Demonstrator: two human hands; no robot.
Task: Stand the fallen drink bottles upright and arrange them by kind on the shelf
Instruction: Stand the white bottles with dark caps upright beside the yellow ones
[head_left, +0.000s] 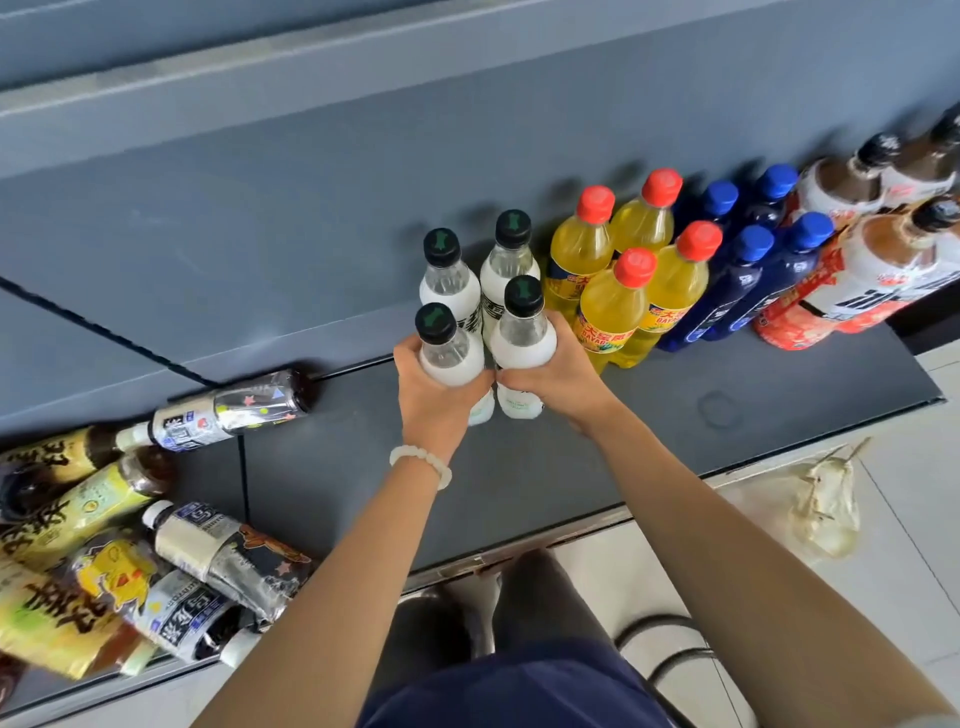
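Several white drink bottles with black caps stand upright mid-shelf. My left hand (434, 400) grips the front left white bottle (449, 353). My right hand (558, 376) grips the front right white bottle (522, 335). Two more white bottles (506, 260) stand just behind them. To the right stand yellow bottles with red caps (618, 306), then dark blue bottles with blue caps (748, 275), then brown-topped bottles with white and orange labels (878, 270). At the left a heap of fallen bottles (130, 566) lies on the grey shelf (519, 488).
One silver-labelled bottle (234, 410) lies on its side near the shelf's back wall, left of my hands. A crumpled clear plastic bag (826, 514) rests on the tiled floor at the right. My knees and a stool's frame show below the shelf's front edge.
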